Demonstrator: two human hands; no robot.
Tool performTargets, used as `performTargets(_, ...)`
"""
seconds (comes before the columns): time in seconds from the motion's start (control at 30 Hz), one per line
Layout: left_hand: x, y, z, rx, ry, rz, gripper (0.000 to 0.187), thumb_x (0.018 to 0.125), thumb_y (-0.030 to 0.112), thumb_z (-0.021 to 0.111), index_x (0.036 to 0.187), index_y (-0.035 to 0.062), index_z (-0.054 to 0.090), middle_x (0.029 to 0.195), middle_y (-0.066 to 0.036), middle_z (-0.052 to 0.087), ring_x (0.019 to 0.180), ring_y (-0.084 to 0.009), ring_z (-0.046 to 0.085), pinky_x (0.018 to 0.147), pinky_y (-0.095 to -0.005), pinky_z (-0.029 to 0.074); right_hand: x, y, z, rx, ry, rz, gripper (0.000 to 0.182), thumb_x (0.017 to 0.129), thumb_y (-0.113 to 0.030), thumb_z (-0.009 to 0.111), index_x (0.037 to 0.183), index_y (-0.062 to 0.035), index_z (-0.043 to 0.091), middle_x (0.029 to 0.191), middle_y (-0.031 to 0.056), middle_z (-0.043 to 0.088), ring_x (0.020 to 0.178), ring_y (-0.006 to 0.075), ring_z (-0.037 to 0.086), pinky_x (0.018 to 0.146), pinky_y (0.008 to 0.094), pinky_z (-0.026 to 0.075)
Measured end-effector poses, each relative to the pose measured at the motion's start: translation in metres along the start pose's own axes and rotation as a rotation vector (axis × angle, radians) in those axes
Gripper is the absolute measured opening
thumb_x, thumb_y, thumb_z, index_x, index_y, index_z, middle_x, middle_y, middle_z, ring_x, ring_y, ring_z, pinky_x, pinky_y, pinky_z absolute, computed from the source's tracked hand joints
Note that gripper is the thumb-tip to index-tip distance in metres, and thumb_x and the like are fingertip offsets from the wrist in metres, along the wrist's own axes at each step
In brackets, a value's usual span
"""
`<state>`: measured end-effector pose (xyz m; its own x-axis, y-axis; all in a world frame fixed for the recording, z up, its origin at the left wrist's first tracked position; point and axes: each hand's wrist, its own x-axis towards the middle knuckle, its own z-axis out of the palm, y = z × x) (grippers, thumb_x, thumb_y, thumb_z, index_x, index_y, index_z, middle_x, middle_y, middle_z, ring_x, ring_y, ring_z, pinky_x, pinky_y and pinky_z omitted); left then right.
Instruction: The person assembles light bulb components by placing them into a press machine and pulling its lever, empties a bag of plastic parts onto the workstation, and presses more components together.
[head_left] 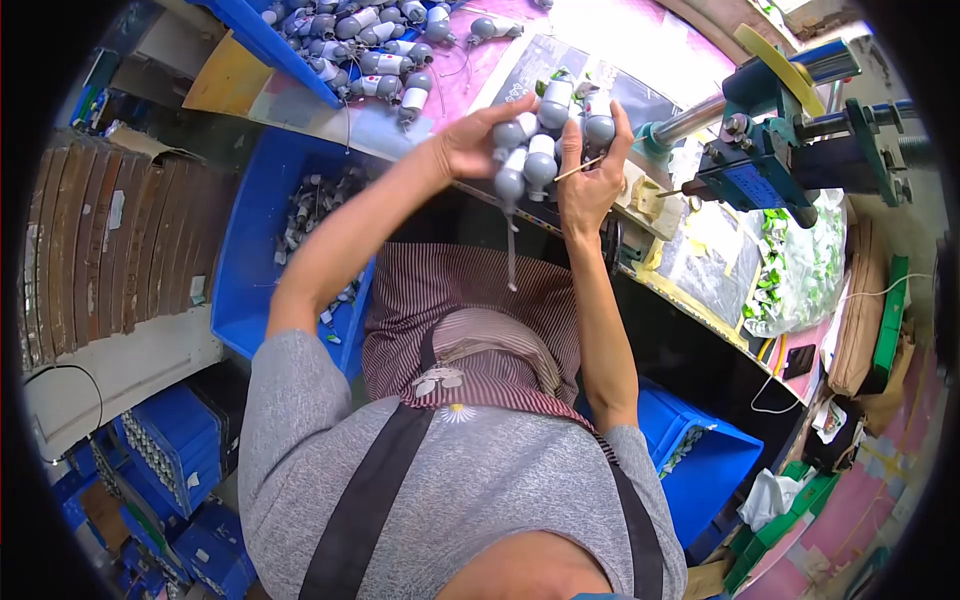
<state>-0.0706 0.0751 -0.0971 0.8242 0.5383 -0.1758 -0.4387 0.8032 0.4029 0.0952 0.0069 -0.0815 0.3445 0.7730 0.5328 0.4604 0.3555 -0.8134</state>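
Between my hands, above the table's front edge, is a bunch of several small grey-and-white rounded plastic pieces (540,150), some with green leaf-like bits at the top. My left hand (475,140) closes on the bunch from the left, thumb and fingers curved round it. My right hand (592,185) grips it from the right, fingers pointing up. A thin wooden stick (580,168) sticks out across my right hand's fingers. From the lowest piece a pale strand (512,250) hangs toward my striped apron (470,290).
Many similar pieces lie at the blue bin (290,55) on the table. Another blue bin (245,260) with pieces stands at lower left. A green bench press (750,160) stands close on the right, near a plastic bag (815,270) of green-and-white pieces. A blue crate (710,470) sits lower right.
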Motion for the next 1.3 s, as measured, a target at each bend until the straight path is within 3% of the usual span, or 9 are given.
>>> performTargets(0.4,-0.105,-0.128,-0.01,-0.286,0.129,0.44,0.05,0.099,0.042,0.061,0.135,0.0084,0.055,0.123,-0.008,0.066,0.111,-0.0221,0.065,0.096,-0.042,0.053,-0.065,-0.048,0.005,0.109,-0.322,-0.121,0.049,0.083,-0.004,0.076,0.128,-0.0007,0.059,0.114,0.0181,0.066,0.11,0.0367,0.061,0.094,0.043,0.05)
performTargets(0.73,-0.247,-0.197,-0.083,-0.458,0.255,1.074,0.064,0.102,0.048,0.048,0.152,0.0106,0.037,0.152,-0.011,0.045,0.14,-0.0294,0.043,0.116,-0.0481,0.035,-0.17,-0.104,0.133,0.321,-0.943,-0.257,0.055,0.089,-0.031,0.072,0.133,-0.0022,0.054,0.123,0.0216,0.064,0.12,0.044,0.053,0.101,0.0483,0.044)
performTargets(0.87,-0.273,-0.19,-0.12,-0.669,0.038,1.131,0.058,0.102,0.048,0.046,0.145,0.0095,0.047,0.145,-0.013,0.052,0.137,-0.0301,0.046,0.114,-0.0499,0.037,-0.199,-0.117,0.158,0.246,-0.877,-0.375,0.061,0.094,-0.038,0.067,0.136,0.0033,0.05,0.128,0.027,0.059,0.127,0.0474,0.048,0.107,0.0551,0.036)
performTargets(0.93,-0.278,-0.192,-0.116,-0.069,0.573,1.25,0.056,0.102,0.048,0.046,0.139,0.0072,0.052,0.14,-0.015,0.056,0.135,-0.0326,0.048,0.113,-0.0535,0.035,-0.199,-0.119,0.15,0.229,-0.871,-0.409,0.057,0.094,-0.035,0.066,0.134,0.0039,0.052,0.125,0.0246,0.062,0.127,0.0445,0.051,0.109,0.0545,0.035)
performTargets(0.97,-0.288,-0.191,-0.152,-0.475,0.276,1.194,0.056,0.102,0.048,0.046,0.139,0.0066,0.052,0.14,-0.014,0.056,0.135,-0.0334,0.047,0.113,-0.0547,0.035,-0.195,-0.116,0.143,0.206,-0.868,-0.431,0.055,0.094,-0.034,0.066,0.133,0.0038,0.053,0.124,0.0236,0.063,0.126,0.0433,0.052,0.109,0.0545,0.035)
performTargets(1.07,-0.293,-0.189,-0.205,-0.922,0.277,1.101,0.073,0.1,0.054,0.047,0.153,0.0081,0.025,0.155,-0.022,0.033,0.142,-0.0432,0.033,0.116,-0.0625,0.027,-0.169,-0.104,0.117,0.188,-0.817,-0.452,0.041,0.098,-0.025,0.061,0.128,0.0018,0.058,0.12,0.0188,0.066,0.123,0.038,0.055,0.108,0.0536,0.037)
performTargets(1.13,-0.293,-0.168,-0.19,-0.984,0.855,1.001,0.09,0.097,0.054,0.054,0.159,0.0129,0.002,0.159,-0.026,0.019,0.144,-0.0467,0.029,0.117,-0.0622,0.027,-0.149,-0.09,0.103,0.244,-0.746,-0.445,0.035,0.1,-0.022,0.058,0.127,0.0003,0.059,0.119,0.0177,0.067,0.119,0.0375,0.058,0.107,0.052,0.04)
performTargets(1.17,-0.298,-0.178,-0.218,-0.942,0.656,1.074,0.101,0.096,0.056,0.054,0.157,0.0193,-0.018,0.162,-0.027,0.001,0.146,-0.0535,0.018,0.116,-0.0691,0.023,-0.144,-0.08,0.099,0.214,-0.642,-0.486,0.03,0.102,-0.019,0.053,0.126,-0.0013,0.06,0.113,0.0154,0.069,0.112,0.0361,0.061,0.103,0.0469,0.044)
performTargets(1.3,-0.288,-0.162,-0.214,-1.026,0.985,1.065,0.091,0.095,0.049,0.061,0.159,0.0156,0.006,0.159,-0.03,0.009,0.145,-0.0484,0.024,0.115,-0.061,0.031,-0.117,-0.063,0.074,0.097,-0.5,-0.357,0.027,0.107,-0.022,0.047,0.115,-0.0014,0.062,0.1,0.0126,0.073,0.1,0.0269,0.065,0.093,0.0374,0.048)
